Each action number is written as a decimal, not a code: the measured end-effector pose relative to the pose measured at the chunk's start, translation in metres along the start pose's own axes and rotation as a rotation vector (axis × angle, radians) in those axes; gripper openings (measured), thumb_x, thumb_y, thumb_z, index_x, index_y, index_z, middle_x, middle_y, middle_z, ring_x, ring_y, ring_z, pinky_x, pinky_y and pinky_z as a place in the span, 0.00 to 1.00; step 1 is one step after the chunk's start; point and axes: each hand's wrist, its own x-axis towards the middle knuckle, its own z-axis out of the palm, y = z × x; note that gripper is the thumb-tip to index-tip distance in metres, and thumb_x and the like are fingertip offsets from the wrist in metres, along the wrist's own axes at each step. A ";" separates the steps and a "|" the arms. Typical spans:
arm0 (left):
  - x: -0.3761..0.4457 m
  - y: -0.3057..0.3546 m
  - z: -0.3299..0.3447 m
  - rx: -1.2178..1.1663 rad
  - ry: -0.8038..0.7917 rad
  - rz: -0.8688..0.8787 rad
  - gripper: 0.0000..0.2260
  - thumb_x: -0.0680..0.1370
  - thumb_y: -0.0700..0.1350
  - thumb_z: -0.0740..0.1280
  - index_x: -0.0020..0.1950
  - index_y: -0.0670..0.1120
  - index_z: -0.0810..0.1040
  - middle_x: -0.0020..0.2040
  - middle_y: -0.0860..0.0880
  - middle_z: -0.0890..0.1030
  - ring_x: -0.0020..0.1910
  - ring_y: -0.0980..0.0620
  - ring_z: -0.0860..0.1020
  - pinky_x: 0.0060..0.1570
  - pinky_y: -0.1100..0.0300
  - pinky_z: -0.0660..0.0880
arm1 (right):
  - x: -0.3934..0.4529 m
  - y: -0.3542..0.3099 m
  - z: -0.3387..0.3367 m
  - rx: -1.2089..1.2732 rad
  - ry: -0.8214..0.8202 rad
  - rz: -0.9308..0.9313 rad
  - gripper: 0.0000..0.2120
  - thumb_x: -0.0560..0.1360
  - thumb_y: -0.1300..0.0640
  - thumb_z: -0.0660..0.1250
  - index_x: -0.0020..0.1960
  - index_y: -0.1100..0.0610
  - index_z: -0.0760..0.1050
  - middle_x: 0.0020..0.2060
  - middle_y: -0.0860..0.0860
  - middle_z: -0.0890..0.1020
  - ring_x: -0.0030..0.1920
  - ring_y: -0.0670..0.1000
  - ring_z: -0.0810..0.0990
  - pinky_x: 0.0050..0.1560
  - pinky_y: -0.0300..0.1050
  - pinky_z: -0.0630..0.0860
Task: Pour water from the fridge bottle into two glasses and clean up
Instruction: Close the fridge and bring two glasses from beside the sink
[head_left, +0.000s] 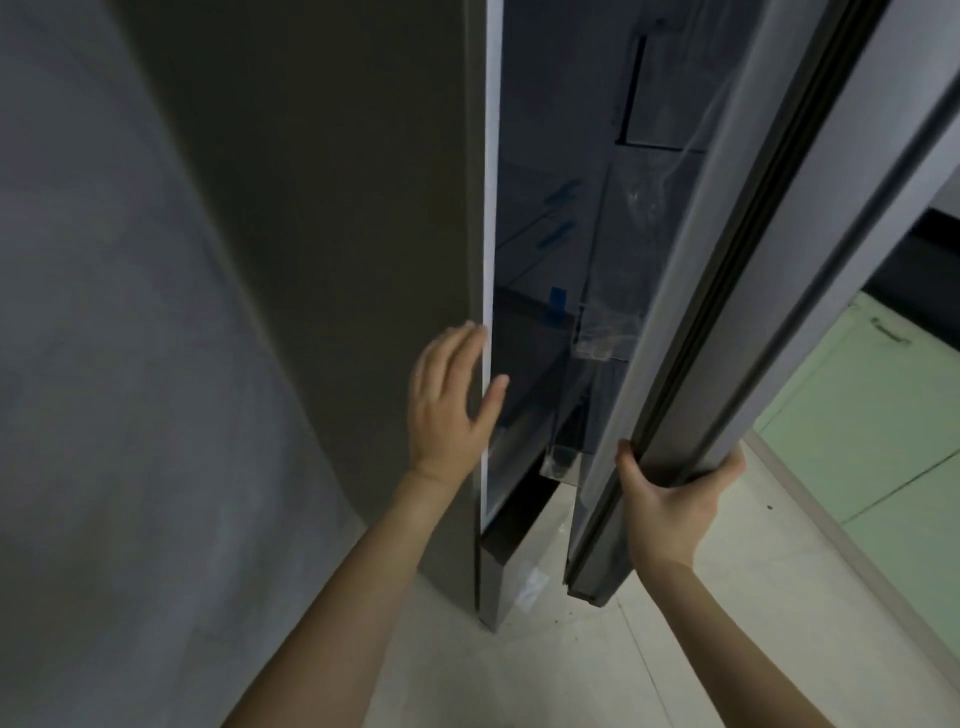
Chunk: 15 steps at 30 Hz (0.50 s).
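Two bare forearms rise from the bottom edge of the frame over a pale tiled floor (701, 597). The right hand (670, 499), lower right of centre, has its grip wrapped around the lower edge of the fridge door (737, 260), thumb on the inner side by the dark rubber seal (727, 291) and fingers curled round the outer face. The left hand (449, 405), at centre, has a released grip: its fingers are straight and lie flat against the front corner of the fridge (337, 234), with the thumb reaching over the white edge strip (488, 260).

The door stands ajar, leaving a narrow slice of the dark interior in view. In it are clear plastic door bins (608, 332) and clear shelves with bits of blue tape (558, 299); what they hold cannot be made out. The water bottle cannot be seen through the gap.

A grey wall (104, 312) fills the left of the frame. At the far right the floor turns pale green (857, 415) beneath a dark band cut off by the frame edge.
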 end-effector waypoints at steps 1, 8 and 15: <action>0.006 -0.006 -0.003 -0.023 0.019 -0.057 0.22 0.78 0.48 0.65 0.71 0.43 0.68 0.69 0.44 0.70 0.70 0.48 0.66 0.71 0.53 0.63 | -0.001 -0.001 0.001 0.000 0.006 0.010 0.42 0.62 0.43 0.78 0.67 0.36 0.56 0.58 0.40 0.74 0.54 0.37 0.77 0.53 0.33 0.74; 0.025 -0.022 0.014 -0.157 0.012 -0.283 0.24 0.81 0.48 0.59 0.76 0.51 0.56 0.75 0.47 0.55 0.75 0.41 0.56 0.71 0.40 0.59 | -0.008 -0.004 0.008 -0.022 -0.009 0.028 0.41 0.65 0.48 0.79 0.68 0.37 0.55 0.59 0.44 0.75 0.52 0.44 0.78 0.52 0.33 0.74; 0.022 -0.034 0.015 -0.132 0.010 -0.252 0.25 0.82 0.44 0.60 0.77 0.54 0.55 0.75 0.51 0.54 0.76 0.43 0.55 0.71 0.40 0.60 | -0.018 -0.009 0.022 -0.025 -0.046 0.033 0.42 0.68 0.50 0.78 0.70 0.35 0.54 0.63 0.47 0.76 0.56 0.48 0.77 0.51 0.27 0.72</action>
